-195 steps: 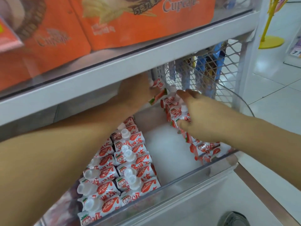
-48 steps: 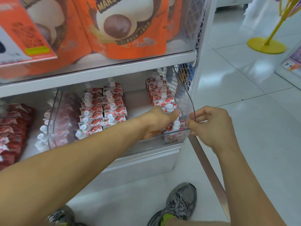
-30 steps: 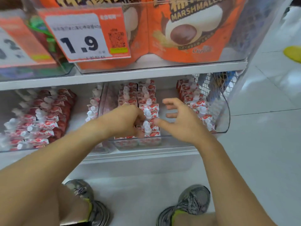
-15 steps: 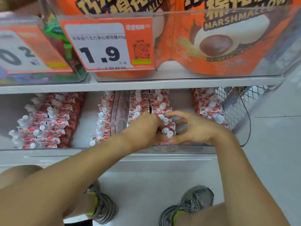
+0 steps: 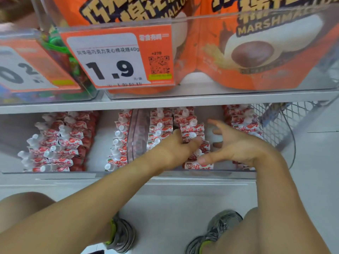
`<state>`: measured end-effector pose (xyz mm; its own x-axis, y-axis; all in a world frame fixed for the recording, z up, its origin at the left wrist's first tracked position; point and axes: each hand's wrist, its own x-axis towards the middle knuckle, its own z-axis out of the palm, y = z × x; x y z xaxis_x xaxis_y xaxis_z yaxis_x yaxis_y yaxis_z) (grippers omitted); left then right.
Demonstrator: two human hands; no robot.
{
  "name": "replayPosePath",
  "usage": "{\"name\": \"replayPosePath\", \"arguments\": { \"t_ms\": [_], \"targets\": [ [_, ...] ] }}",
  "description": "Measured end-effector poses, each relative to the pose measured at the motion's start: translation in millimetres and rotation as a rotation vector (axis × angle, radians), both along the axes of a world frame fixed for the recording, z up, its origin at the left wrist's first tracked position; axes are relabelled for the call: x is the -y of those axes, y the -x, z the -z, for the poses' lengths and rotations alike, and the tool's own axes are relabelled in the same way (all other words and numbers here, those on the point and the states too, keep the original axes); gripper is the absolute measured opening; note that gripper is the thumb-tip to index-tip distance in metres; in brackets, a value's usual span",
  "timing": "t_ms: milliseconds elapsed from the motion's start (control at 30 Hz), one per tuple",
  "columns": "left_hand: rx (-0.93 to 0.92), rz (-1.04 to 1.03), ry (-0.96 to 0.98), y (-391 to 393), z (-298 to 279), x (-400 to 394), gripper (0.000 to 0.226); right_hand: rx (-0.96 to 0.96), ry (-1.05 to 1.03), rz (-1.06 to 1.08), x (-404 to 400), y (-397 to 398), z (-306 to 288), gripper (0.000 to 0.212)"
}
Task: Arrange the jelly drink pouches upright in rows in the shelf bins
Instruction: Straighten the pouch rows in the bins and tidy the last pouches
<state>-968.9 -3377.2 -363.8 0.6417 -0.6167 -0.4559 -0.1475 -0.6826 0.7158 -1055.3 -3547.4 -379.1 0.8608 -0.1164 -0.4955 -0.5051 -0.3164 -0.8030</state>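
Pouches (image 5: pixel 191 129) stand in rows in mid shelf bin (image 5: pixel 211 172). My L hand (image 5: pixel 178 146) curls round front ones, bracing row upright; R hand (image 5: pixel 236 145) open w/ fingers spread, holding nothing, beside row.

White metal shelving (image 5: pixel 165 102) fills the view, its upper shelf edge running straight across. On the upper level, clear plastic tubs (image 5: pixel 275 52) hold large orange marshmallow bags (image 5: pixel 256 57). An orange and white price tag (image 5: pixel 117 57) reading 1.9 hangs on the near tub front, with a second, blurred tag (image 5: pixel 23 68) to its left. A white wire mesh panel (image 5: pixel 286 118) closes the right end of the lower shelf. The floor (image 5: pixel 319 162) is pale glossy tile with a dark grout line to the right. Lighting is even and bright.
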Motion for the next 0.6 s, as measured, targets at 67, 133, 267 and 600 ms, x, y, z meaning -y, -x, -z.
{"name": "replayPosePath", "arguments": {
  "t_ms": [67, 133, 267, 600],
  "targets": [
    [-0.091, -0.055, 0.018, 1, 8, 9, 0.058, 0.014, -0.034, -0.022, -3, -4, 4, 0.154],
    [-0.191, -0.1, 0.1, 1, 17, 12, 0.044, 0.021, -0.068, -0.049, -3, -6, 15, 0.15],
    [-0.497, -0.263, 0.252, 1, 20, 16, 0.033, 0.039, -0.194, 0.011, 3, 2, 19, 0.138],
    [-0.243, -0.517, 0.307, -4, 35, 46, 0.083, 0.18, -0.098, 0.244, -7, -21, 38, 0.042]
  ]
}}
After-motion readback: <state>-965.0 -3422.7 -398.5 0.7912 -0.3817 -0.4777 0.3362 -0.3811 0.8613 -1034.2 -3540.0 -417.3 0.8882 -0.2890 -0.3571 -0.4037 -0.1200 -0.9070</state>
